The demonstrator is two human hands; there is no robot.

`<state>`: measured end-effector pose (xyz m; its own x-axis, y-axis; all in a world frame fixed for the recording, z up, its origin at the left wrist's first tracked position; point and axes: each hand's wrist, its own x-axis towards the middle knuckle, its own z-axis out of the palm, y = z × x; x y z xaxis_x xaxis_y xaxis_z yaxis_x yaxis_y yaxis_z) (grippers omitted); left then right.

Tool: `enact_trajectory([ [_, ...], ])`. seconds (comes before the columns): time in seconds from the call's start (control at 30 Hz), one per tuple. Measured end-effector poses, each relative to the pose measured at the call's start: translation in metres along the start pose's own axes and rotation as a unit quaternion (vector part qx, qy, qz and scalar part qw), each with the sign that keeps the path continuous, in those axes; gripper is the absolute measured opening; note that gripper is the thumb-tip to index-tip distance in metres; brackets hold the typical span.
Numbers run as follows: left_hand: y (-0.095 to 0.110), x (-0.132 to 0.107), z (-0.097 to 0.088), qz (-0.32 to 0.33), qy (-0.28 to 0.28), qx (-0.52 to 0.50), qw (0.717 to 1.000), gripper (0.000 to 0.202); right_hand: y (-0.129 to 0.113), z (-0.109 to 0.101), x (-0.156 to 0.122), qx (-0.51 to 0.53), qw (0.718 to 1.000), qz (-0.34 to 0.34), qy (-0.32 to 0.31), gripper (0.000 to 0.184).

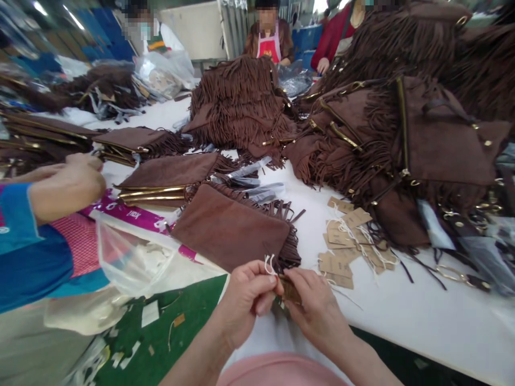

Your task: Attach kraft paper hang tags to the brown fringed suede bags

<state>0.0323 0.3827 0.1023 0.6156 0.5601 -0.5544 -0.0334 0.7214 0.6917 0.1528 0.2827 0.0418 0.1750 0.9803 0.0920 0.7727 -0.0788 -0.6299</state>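
My left hand [244, 297] pinches a white string [270, 265] whose loose ends stick up above the fingertips. A tan cardboard hang tag [291, 291] is between the fingers of my right hand [317, 305], close against the left one. Just beyond both hands lies a flat brown suede-like pouch [233, 228] with fringe along its right side. Whether the string passes through any part of the pouch is hidden by my fingers. Loose cardboard tags with white strings [341, 233] lie in a pile to the right.
Brown fringed bags [241, 102] are heaped across the white table [434, 316], with gold-zipped pouches [161, 179] stacked at the left. A co-worker's arm [68, 185] reaches in from the left. Other people stand behind the table. Scraps litter the green floor [173, 332].
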Motion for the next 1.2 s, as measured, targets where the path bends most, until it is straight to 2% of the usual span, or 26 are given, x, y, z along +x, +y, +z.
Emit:
enact_trajectory([
  [0.1,0.002,-0.002,-0.004,-0.025,-0.019,-0.022,0.999,0.015,-0.004,0.000,0.001,-0.047,0.999,-0.006,-0.002,0.033],
  [0.2,0.001,-0.001,-0.007,-0.032,-0.006,-0.007,0.999,0.019,-0.011,-0.006,0.003,-0.056,0.997,0.026,-0.043,0.030],
  [0.33,-0.006,0.001,-0.010,-0.012,0.044,0.087,0.995,0.018,-0.018,-0.017,0.004,0.003,0.987,0.088,-0.132,0.029],
  [0.4,-0.010,0.003,-0.011,-0.012,0.064,0.149,0.987,0.015,-0.019,-0.023,0.004,0.037,0.980,0.123,-0.155,0.025],
  [0.47,-0.015,0.003,-0.013,-0.024,0.066,0.190,0.979,0.014,-0.017,-0.030,0.005,0.098,0.962,0.174,-0.185,0.020],
  [0.53,-0.020,0.004,-0.014,-0.031,0.056,0.203,0.977,0.013,-0.013,-0.036,0.004,0.223,0.918,0.231,-0.232,0.016],
  [0.6,-0.024,0.004,-0.016,-0.031,0.045,0.201,0.978,0.012,-0.009,-0.039,0.002,0.383,0.842,0.268,-0.271,0.016],
  [0.67,-0.027,0.005,-0.017,-0.032,0.034,0.191,0.980,0.013,-0.005,-0.037,-0.002,0.510,0.763,0.279,-0.283,0.020],
  [0.73,-0.029,0.007,-0.018,-0.035,0.027,0.177,0.983,0.015,-0.002,-0.030,-0.006,0.580,0.709,0.283,-0.283,0.024],
  [0.83,-0.029,0.009,-0.020,-0.039,0.028,0.163,0.986,0.016,-0.001,-0.013,-0.012,0.645,0.656,0.274,-0.281,0.026],
  [0.93,-0.027,0.010,-0.023,-0.046,0.033,0.129,0.990,0.014,-0.005,0.008,-0.015,0.717,0.572,0.268,-0.295,0.033],
  [0.97,-0.026,0.009,-0.024,-0.049,0.033,0.107,0.993,0.013,-0.006,0.015,-0.015,0.726,0.558,0.274,-0.294,0.036],
  [1.0,-0.025,0.009,-0.025,-0.051,0.032,0.084,0.995,0.013,-0.008,0.022,-0.016,0.721,0.562,0.284,-0.289,0.036],
  [1.03,-0.023,0.008,-0.027,-0.054,0.032,0.064,0.996,0.013,-0.009,0.027,-0.016,0.702,0.583,0.300,-0.277,0.034],
  [1.13,-0.021,0.007,-0.029,-0.060,0.038,0.042,0.997,0.014,-0.009,0.034,-0.017,0.616,0.675,0.338,-0.226,0.023],
  [1.17,-0.021,0.007,-0.030,-0.062,0.040,0.045,0.996,0.015,-0.008,0.032,-0.017,0.604,0.689,0.337,-0.218,0.023],
  [1.2,-0.021,0.007,-0.031,-0.065,0.041,0.048,0.996,0.015,-0.007,0.029,-0.017,0.610,0.688,0.326,-0.220,0.024],
])
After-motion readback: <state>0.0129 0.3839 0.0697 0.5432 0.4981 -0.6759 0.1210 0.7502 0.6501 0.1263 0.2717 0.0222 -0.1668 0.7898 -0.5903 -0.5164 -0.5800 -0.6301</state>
